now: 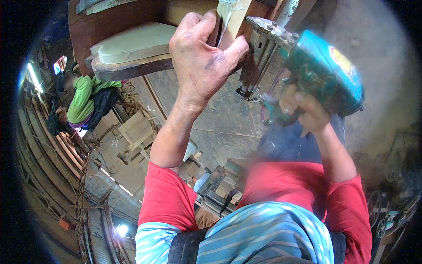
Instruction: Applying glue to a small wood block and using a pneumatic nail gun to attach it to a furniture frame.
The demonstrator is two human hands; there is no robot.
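Note:
My left hand (203,57) grips a pale wooden post (232,22) of a dark wooden chair frame (127,26), thumb on one side and fingers wrapped over the other. My right hand (305,108) holds a teal pneumatic nail gun (316,66) by its handle. The gun's metal magazine and nose (259,53) press against the post just right of my left thumb. A pale green seat cushion (132,42) lies on the frame to the left.
A person in a green shirt (85,103) bends over at the left among stacked timber and wooden frame parts (136,132). Concrete floor (220,127) lies below the chair. Cluttered machinery (220,185) stands near my body.

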